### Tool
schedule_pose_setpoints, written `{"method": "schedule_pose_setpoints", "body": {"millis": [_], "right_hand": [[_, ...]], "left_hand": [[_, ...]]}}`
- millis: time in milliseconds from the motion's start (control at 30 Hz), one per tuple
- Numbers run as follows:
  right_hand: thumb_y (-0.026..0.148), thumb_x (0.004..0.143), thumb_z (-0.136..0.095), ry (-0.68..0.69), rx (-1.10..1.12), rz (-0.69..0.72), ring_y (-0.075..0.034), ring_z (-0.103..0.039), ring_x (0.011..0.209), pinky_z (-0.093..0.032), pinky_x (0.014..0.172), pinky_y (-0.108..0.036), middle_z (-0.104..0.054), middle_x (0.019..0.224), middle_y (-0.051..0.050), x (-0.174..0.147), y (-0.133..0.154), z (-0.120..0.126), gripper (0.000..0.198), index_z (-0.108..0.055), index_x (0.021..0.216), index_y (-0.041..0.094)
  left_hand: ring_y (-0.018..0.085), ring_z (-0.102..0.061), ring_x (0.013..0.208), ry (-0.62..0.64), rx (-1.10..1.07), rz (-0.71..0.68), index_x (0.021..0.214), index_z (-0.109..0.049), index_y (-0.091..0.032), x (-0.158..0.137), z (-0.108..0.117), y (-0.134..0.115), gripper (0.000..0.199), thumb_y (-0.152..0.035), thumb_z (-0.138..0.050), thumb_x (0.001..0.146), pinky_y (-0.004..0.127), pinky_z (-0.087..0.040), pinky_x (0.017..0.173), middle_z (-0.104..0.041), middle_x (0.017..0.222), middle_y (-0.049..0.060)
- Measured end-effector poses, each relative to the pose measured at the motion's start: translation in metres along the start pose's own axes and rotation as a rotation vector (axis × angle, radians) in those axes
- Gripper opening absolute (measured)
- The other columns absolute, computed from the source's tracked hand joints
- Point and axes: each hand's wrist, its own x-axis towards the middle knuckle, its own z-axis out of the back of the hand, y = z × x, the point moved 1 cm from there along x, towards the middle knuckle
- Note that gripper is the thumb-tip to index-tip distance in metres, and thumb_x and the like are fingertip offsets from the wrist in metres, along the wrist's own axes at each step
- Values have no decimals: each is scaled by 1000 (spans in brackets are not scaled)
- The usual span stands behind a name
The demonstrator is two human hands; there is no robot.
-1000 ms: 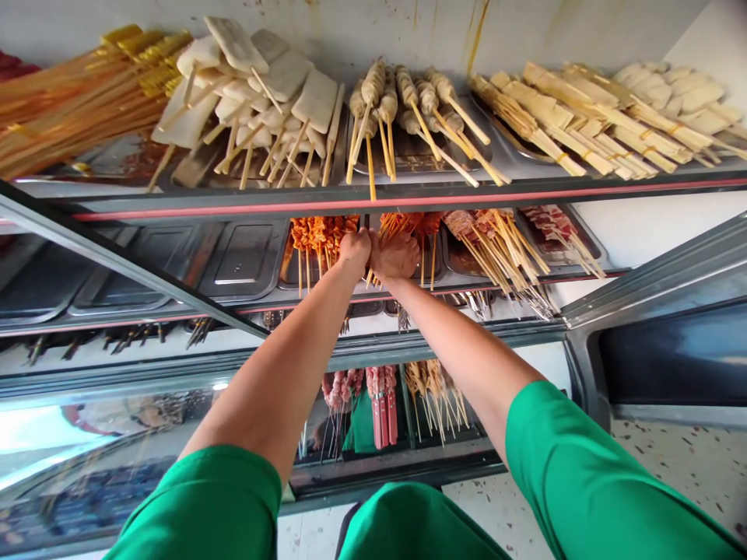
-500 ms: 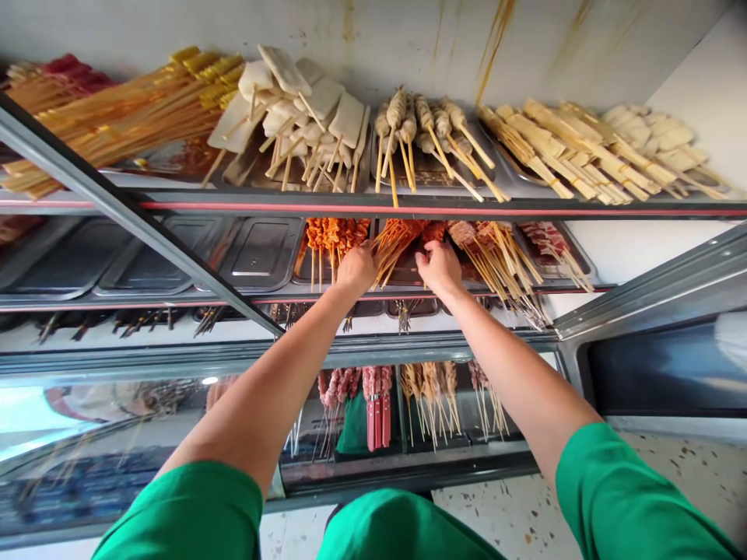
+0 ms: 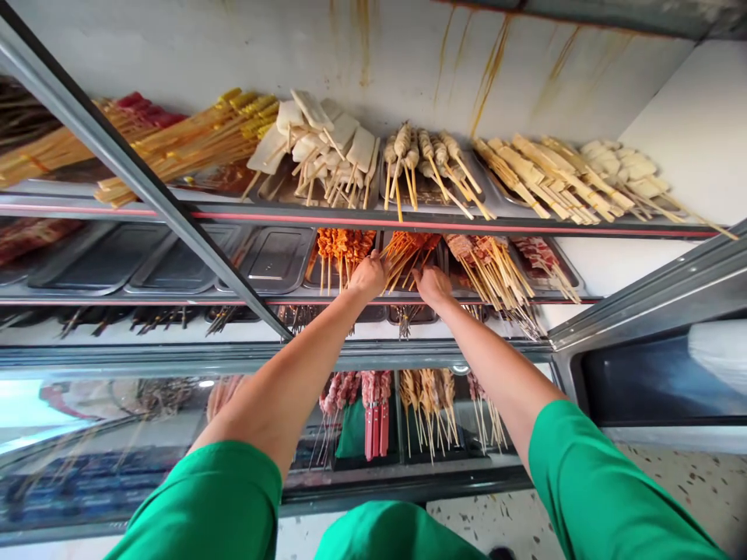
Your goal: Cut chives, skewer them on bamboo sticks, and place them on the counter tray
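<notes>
On the middle shelf, a bunch of orange-red meat skewers (image 3: 407,250) lies in a metal tray between my hands. My left hand (image 3: 369,275) is closed at the bunch's left edge, its fingertips partly hidden against the sticks. From the right, my right hand (image 3: 434,285) reaches in with fingers curled around the stick ends; its fingertips are partly hidden too. Just left of my left hand, another tray holds orange skewers (image 3: 344,247) with their sticks pointing toward me. Pale pink meat skewers (image 3: 493,264) lie right of my right hand.
The upper shelf (image 3: 350,220) carries white slab skewers (image 3: 332,140), spiral skewers (image 3: 429,155) and flat tofu-skin-like skewers (image 3: 554,175). A slanted metal frame bar (image 3: 134,163) crosses at left. Below, a glass-fronted case holds red-handled meat skewers (image 3: 377,412).
My right hand has come in lower and closer to my left, and the orange-red skewers now fill the gap between them. The camera view has shifted, showing more of the back wall.
</notes>
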Motion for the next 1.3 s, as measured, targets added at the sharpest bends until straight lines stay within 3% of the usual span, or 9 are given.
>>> {"method": "schedule_pose_setpoints", "body": {"millis": [167,233,333,433,633,800,967,1133,1300], "right_hand": [[38,90,-39,-418,58,118,-23,-51,110,-36,97,-36,-58,111,-15,-46,-59,11,43,-55,122,13],[48,86,-45,-664,141,-23,-28,-44,118,-32,101,-44,-52,120,-17,-64,-104,17,52,-52,124,13],[50,86,-39,-899,370,-474,-32,-35,125,-28,103,-50,-45,127,-24,-70,-167,21,63,-44,128,5],[50,88,-29,-846,579,-695,-32,-27,131,-25,104,-52,-34,138,-25,-48,-189,18,67,-32,135,2],[37,87,-26,-797,515,-830,-31,-26,131,-20,107,-47,-35,137,-25,5,-154,9,61,-33,134,-1],[27,82,-30,-865,426,-893,-31,-36,123,-24,105,-47,-46,127,-24,12,-150,8,52,-46,124,3],[31,82,-32,-885,484,-845,-33,-37,123,-24,103,-51,-47,125,-22,4,-158,4,46,-49,119,10],[38,78,-41,-908,572,-671,-31,-36,124,-29,103,-48,-43,127,-20,-11,-174,-3,49,-46,120,12],[43,75,-45,-870,553,-478,-33,-35,126,-31,101,-51,-39,130,-20,-46,-183,-6,56,-42,123,16]], "left_hand": [[24,-34,131,-198,-43,-204,138,-35,-7,-30,10,28,53,-29,-39,90,34,-31,108,-40,139,18],[26,-36,130,-309,-82,-343,137,-36,-8,-45,9,37,53,-30,-41,89,39,-33,107,-43,137,18],[26,-41,127,-479,-143,-492,137,-35,-12,-67,0,41,51,-30,-41,90,42,-37,105,-47,132,16],[26,-38,129,-577,-175,-535,140,-29,-12,-79,-17,31,55,-28,-43,90,42,-37,105,-43,135,19],[30,-24,136,-635,-165,-517,145,-18,-16,-76,-40,9,65,-25,-46,88,50,-26,109,-29,145,19],[29,-23,136,-594,-167,-520,147,-13,-17,-85,-48,10,66,-23,-44,88,49,-27,110,-27,146,17],[26,-23,137,-494,-211,-579,147,-10,-20,-121,-53,16,65,-18,-39,89,47,-30,109,-24,148,14],[25,-26,136,-356,-204,-539,147,-13,-21,-193,-60,53,63,-15,-37,89,45,-36,107,-25,148,13],[24,-32,133,-329,-79,-292,146,-17,-23,-290,-70,131,62,-16,-39,89,41,-39,104,-33,145,12]]}}
